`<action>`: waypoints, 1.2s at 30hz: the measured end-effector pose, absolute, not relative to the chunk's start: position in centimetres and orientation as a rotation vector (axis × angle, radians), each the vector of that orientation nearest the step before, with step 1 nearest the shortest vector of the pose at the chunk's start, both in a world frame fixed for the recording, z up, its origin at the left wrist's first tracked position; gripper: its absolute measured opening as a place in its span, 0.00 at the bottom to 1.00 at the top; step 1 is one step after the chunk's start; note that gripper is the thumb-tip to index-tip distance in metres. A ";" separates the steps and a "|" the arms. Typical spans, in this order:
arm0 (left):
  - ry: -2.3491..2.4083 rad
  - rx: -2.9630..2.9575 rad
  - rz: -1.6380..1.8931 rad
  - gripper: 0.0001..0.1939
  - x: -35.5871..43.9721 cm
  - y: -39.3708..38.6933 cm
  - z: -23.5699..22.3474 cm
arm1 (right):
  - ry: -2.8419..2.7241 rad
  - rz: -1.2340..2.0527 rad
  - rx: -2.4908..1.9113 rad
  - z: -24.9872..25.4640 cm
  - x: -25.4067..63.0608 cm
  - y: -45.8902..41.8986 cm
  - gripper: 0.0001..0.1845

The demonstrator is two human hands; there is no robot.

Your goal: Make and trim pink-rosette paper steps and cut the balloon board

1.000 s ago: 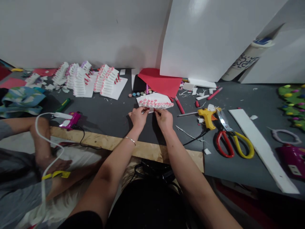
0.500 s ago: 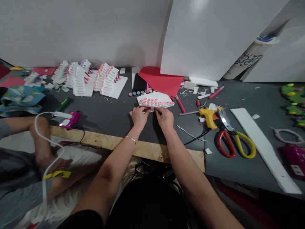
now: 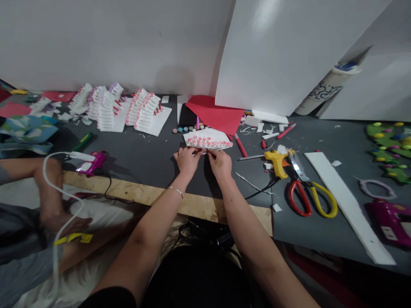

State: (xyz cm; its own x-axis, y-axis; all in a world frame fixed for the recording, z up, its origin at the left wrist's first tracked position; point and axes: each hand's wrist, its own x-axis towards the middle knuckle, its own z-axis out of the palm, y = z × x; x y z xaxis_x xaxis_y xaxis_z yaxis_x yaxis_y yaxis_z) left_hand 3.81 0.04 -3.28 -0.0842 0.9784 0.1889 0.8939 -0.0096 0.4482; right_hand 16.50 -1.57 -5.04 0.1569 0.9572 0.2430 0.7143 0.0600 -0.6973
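My left hand (image 3: 187, 161) and my right hand (image 3: 221, 164) meet at the near edge of a white craft piece (image 3: 208, 140) with pink-tipped rows. Between them, the fingertips of both hands pinch the ends of a small red-and-white strip (image 3: 204, 150); fingers partly hide it. Just right of the right hand lies a red marker (image 3: 240, 145). Farther right are a yellow glue gun (image 3: 276, 163) and scissors (image 3: 300, 170) with one red and one yellow handle. A red sheet (image 3: 215, 114) lies behind the craft piece.
Similar white pieces (image 3: 143, 109) stand at the back left. A purple power strip (image 3: 93, 162) with a white cable sits near another person's arm (image 3: 48, 188). On the right lie a long white foam strip (image 3: 348, 205) and a green decorated piece (image 3: 387, 145). A bottle (image 3: 327, 90) leans behind.
Both hands keep their pinch on the small strip, with hardly any movement. The whole view has shifted slightly, so things on the right appear a little lower and farther left.
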 end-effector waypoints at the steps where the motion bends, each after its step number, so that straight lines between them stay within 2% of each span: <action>1: 2.078 1.999 0.691 0.09 3.8 0.0 -3.3 | -1.614 0.425 -1.709 -5.0 16.5 -1.6 0.14; 12: 2.145 1.998 0.597 0.11 3.9 -0.1 -3.2 | -1.614 0.428 -1.735 -5.0 16.3 -1.6 0.14; 36: 2.165 1.960 0.681 0.08 3.7 -0.3 -3.3 | -1.627 0.431 -1.738 -4.9 16.4 -1.5 0.13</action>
State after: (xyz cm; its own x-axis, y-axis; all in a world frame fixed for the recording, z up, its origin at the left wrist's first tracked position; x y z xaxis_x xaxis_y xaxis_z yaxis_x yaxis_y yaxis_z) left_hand 3.72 -0.32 -3.33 -0.1401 0.9712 0.1929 0.9066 0.0475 0.4192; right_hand 16.38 -1.48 -4.88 0.1529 0.9632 0.2209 0.7279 0.0414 -0.6845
